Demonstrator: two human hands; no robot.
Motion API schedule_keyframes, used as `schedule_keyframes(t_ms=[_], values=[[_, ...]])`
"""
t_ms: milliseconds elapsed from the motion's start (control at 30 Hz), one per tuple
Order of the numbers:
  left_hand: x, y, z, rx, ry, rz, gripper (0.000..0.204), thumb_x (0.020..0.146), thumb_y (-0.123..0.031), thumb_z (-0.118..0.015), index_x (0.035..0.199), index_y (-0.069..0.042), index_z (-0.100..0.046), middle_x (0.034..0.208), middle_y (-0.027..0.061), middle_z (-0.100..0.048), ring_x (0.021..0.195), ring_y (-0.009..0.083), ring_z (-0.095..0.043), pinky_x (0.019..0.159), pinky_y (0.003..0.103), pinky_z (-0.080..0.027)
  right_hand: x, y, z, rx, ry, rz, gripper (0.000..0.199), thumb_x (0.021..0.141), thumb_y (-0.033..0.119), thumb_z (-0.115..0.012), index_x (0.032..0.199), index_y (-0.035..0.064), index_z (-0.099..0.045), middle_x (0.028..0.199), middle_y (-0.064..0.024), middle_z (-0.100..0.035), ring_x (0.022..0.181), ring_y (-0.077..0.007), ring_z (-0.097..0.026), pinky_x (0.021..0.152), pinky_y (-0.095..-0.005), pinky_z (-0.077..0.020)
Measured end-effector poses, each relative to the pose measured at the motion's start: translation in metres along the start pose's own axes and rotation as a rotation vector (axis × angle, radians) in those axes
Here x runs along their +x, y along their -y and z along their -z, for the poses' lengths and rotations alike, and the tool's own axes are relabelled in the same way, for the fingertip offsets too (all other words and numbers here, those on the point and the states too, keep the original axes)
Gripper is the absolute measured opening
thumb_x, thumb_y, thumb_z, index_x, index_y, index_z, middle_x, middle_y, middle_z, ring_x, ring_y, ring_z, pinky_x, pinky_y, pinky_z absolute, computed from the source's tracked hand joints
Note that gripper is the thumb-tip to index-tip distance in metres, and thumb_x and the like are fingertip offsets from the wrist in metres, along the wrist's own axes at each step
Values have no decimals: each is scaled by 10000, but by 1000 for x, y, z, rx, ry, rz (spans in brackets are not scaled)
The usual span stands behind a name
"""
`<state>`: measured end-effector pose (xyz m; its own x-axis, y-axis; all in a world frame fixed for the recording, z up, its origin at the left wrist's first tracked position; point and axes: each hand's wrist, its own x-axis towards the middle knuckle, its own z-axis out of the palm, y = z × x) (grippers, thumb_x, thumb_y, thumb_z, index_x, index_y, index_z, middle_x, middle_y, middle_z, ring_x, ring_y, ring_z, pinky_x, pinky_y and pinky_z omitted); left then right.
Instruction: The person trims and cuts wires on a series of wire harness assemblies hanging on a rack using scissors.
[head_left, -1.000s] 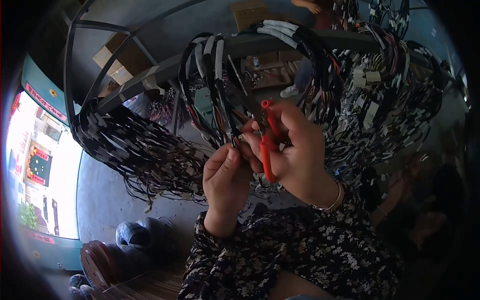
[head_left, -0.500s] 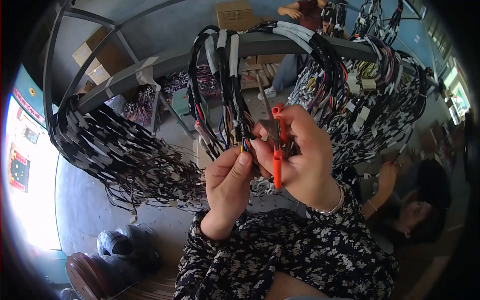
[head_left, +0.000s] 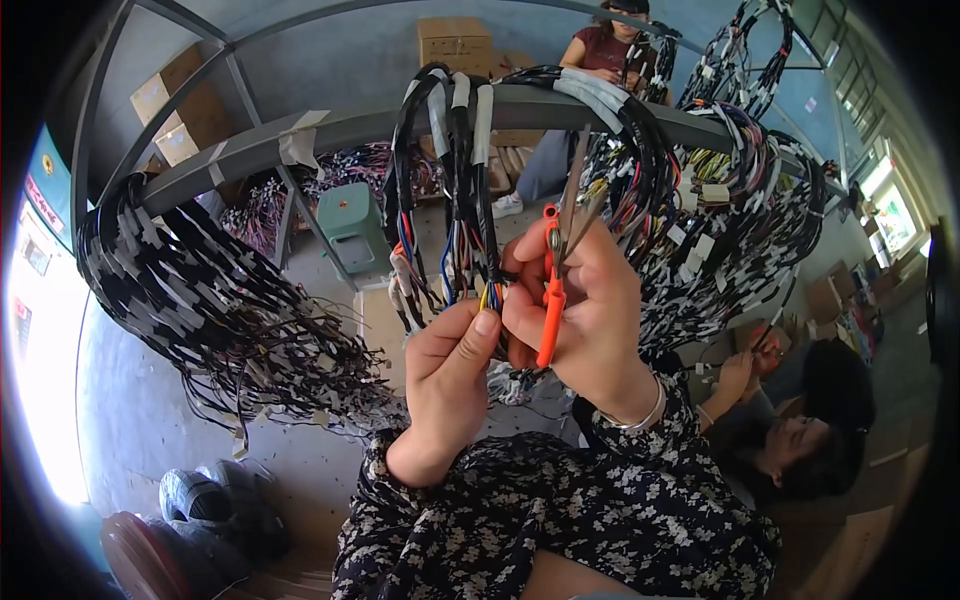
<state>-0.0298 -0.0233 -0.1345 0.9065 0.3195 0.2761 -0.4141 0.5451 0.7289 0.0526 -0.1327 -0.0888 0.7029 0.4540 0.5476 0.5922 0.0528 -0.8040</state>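
Note:
With thumb and fingertips, my left hand [head_left: 448, 375] pinches the coloured wires [head_left: 489, 298] at the lower end of a black-taped wire harness [head_left: 488, 215]. The harness hangs over the grey rail in front of me. Beside it, my right hand [head_left: 590, 325] has a pair of scissors with orange handles [head_left: 553, 325] in its palm, blades pointing up and somewhat apart. The right thumb and fingertips also close on the harness just above the left hand's pinch. Exactly what those fingertips press on is partly hidden.
A grey metal rail [head_left: 350, 124] crosses ahead, with thick harness bundles [head_left: 200, 285] hanging at left and more bundles [head_left: 700, 240] at right. Beyond stands a green stool [head_left: 352, 225]. One co-worker [head_left: 612, 52] is at the back, another [head_left: 800, 445] at right.
The scissors have turned in my right hand, so their blades now show long and upward. Both hands stay at the wires. The view has shifted, bringing more of the far co-worker into sight.

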Motion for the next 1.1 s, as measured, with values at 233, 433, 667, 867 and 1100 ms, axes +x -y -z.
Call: schedule_keyframes(t_ms=[233,433,667,867,1100], values=[[3,0,11,-99,130,122,335,1073,-236,-472,964,50,-608,794,109,-622,749,204,-613,789,347,-511,11,-18,4,-32,-110,-35,309,816,-136,-625,1059,19,-514,905,-66,-636,731,-75,-605,613,-216,-491],[5,-4,9,-195,166,157,334,1074,-232,-456,991,57,-603,800,118,-611,745,234,-625,912,421,-535,2,-7,13,188,-66,123,305,816,-122,-672,1042,10,-517,960,-129,-671,837,-113,-639,678,-229,-500],[-2,-7,-1,56,78,20,271,1076,-183,-471,1063,56,-599,864,118,-656,756,204,-639,798,325,-535,4,-7,16,-92,115,183,269,819,-61,-748,998,2,-557,973,-132,-679,737,-110,-609,679,-233,-499],[0,-2,4,70,81,-23,269,1082,-180,-466,1063,50,-604,769,91,-634,722,191,-641,750,326,-549,5,-7,8,66,35,193,267,835,-77,-721,1012,13,-543,941,-98,-662,741,-95,-589,664,-232,-484],[6,0,10,-263,123,162,320,1075,-247,-457,1007,26,-608,671,78,-566,662,245,-617,768,377,-546,4,-4,9,231,-23,-3,261,858,-82,-691,1033,7,-518,939,-102,-666,807,-103,-622,710,-246,-506]])
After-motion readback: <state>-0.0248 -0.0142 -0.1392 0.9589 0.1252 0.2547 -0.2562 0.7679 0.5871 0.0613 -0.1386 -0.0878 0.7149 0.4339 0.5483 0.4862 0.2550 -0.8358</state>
